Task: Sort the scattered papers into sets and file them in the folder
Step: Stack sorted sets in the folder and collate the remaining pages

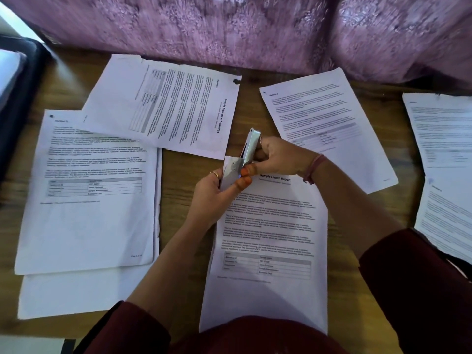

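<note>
A silver stapler (pixel 249 146) is clamped over the top left corner of the "Sample Health Report" set (pixel 268 241), which lies in front of me. My right hand (pixel 278 157) grips the stapler from the right. My left hand (pixel 219 192) pinches the folded paper corner (pixel 231 169) under the stapler. The "Sample Education Transcript" sheet (pixel 163 106) lies sideways at the back left. A "Section" page stack (pixel 89 190) sits at the left, and another page (pixel 329 126) lies at the back right. The folder is not clearly in view.
More printed pages (pixel 444 139) lie at the right edge. All rest on a wooden table (pixel 184 190). A purple patterned cloth (pixel 255 29) runs along the back. A dark object (pixel 18 103) stands at the far left.
</note>
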The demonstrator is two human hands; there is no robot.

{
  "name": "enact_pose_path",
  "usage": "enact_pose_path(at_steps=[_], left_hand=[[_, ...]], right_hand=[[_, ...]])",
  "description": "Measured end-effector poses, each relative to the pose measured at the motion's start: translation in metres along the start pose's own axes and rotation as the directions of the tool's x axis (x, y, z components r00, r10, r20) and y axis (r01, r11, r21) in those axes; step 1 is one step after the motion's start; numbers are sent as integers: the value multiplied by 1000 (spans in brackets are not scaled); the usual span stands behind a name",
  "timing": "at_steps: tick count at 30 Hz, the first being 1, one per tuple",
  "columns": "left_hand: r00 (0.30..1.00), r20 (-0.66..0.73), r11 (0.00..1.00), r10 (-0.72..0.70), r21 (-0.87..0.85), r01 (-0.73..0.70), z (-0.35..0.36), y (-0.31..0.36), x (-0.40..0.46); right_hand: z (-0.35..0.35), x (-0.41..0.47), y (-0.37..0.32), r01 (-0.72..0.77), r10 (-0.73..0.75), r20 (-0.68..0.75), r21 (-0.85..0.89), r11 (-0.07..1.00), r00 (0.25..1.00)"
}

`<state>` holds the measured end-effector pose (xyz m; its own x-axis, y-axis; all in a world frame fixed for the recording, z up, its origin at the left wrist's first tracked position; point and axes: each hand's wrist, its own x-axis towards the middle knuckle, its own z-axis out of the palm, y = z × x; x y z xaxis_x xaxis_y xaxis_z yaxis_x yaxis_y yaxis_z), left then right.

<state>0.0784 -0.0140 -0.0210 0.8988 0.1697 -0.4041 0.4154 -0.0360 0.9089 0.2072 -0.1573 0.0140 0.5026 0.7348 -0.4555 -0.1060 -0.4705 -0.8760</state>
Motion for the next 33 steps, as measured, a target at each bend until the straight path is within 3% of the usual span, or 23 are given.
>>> enact_pose_path(at_steps=[4, 13, 23, 28, 33], left_hand=[[1000, -15, 1000, 3, 6, -3, 2, 7, -2], [999, -45, 999, -22, -45, 20, 5, 10, -3], [995, -75, 998, -61, -33, 58, 6, 9, -1], [995, -62, 997, -73, -37, 70, 5, 8, 0], [989, 51, 980, -140, -132, 146, -5, 8, -2]], right_hand=[[4, 0, 0, 12, -17, -61, -74, 997, 998], [5, 4, 9, -42, 35, -109, -68, 997, 993], [10, 11, 23, 54, -97, -169, -238, 970, 981], [10, 10, 22, 22, -47, -162, -151, 988, 986], [4, 6, 10, 2, -1, -71, 13, 1000, 997]])
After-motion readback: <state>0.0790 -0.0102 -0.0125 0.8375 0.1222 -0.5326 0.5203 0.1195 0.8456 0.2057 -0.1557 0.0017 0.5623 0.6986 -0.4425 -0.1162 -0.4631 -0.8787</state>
